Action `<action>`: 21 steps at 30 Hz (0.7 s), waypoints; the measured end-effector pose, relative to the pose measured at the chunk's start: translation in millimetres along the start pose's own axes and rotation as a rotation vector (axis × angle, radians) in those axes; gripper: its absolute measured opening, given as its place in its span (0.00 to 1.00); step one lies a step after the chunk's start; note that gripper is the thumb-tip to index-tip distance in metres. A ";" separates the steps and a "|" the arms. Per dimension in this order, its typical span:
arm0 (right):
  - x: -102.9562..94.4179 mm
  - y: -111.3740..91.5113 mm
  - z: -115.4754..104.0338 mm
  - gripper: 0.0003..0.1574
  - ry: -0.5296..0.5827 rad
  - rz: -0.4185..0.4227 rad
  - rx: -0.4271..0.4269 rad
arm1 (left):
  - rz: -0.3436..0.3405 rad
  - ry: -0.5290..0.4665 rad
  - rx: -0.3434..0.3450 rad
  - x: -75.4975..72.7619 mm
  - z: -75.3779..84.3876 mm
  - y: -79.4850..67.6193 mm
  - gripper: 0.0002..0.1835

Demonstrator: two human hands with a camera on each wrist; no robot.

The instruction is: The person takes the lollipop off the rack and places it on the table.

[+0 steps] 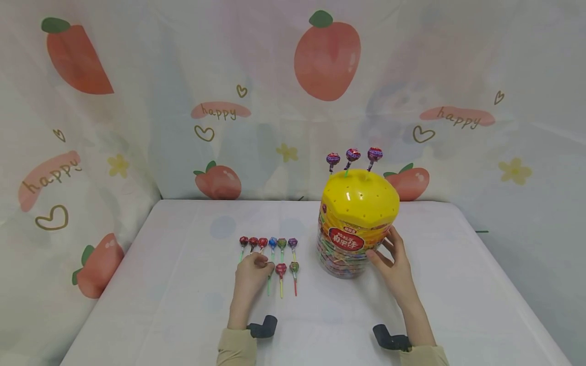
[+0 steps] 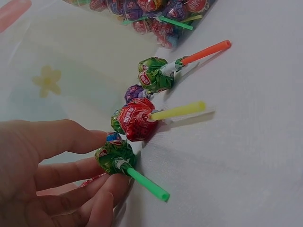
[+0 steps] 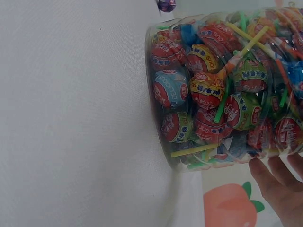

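Note:
My left hand [image 1: 248,282] pinches the head of a green-wrapped lollipop [image 2: 113,157] between thumb and fingers; its green stick points toward me. Beside it lie a red lollipop [image 1: 281,269] with a yellow stick and a green one [image 1: 295,267] with a red stick. Behind this front row runs a second row of lollipops [image 1: 272,242], partly hidden by the left hand. My right hand [image 1: 397,267] rests against the right side of a clear jar [image 3: 208,94] full of lollipops, thumb toward the front. Its yellow lid [image 1: 361,198] has small holes.
Three purple-wrapped lollipops [image 1: 353,154] stand upright in the lid's far part. The white-covered table [image 1: 174,315] meets a printed cloth backdrop [image 1: 270,61] at the back and sides. Each wrist carries a black camera mount [image 1: 263,327].

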State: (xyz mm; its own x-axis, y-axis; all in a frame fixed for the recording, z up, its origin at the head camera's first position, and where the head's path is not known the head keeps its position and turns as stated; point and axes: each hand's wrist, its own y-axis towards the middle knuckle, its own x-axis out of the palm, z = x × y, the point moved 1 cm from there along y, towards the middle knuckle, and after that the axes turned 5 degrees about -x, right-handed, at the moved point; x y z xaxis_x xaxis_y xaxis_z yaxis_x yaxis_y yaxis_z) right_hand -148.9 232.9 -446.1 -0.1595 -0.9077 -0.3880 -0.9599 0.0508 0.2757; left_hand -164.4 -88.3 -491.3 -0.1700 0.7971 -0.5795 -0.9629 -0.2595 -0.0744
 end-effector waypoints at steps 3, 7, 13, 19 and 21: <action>-0.2 0.2 -0.5 0.52 0.003 -0.001 0.001 | 0.002 0.003 0.000 -1.0 0.3 0.2 0.11; -0.6 0.5 -1.7 0.52 0.006 -0.004 0.005 | 0.007 -0.006 -0.008 -2.2 1.4 0.4 0.12; -1.0 1.0 -1.7 0.52 0.008 -0.004 0.006 | 0.028 -0.066 -0.004 -4.9 8.0 -0.5 0.13; -1.0 0.6 -0.5 0.52 0.006 -0.005 0.001 | 0.054 -0.157 0.066 -8.0 20.6 -5.0 0.13; -0.8 0.4 0.1 0.52 0.005 -0.006 0.002 | 0.057 -0.186 0.090 -8.6 25.3 -6.7 0.14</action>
State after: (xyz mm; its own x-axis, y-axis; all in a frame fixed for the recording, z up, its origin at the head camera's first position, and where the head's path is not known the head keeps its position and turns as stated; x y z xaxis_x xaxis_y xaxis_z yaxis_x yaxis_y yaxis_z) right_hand -149.2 233.7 -445.8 -0.1532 -0.9099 -0.3855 -0.9612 0.0467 0.2717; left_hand -161.8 -79.7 -465.3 -0.2526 0.8713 -0.4207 -0.9640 -0.2640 0.0322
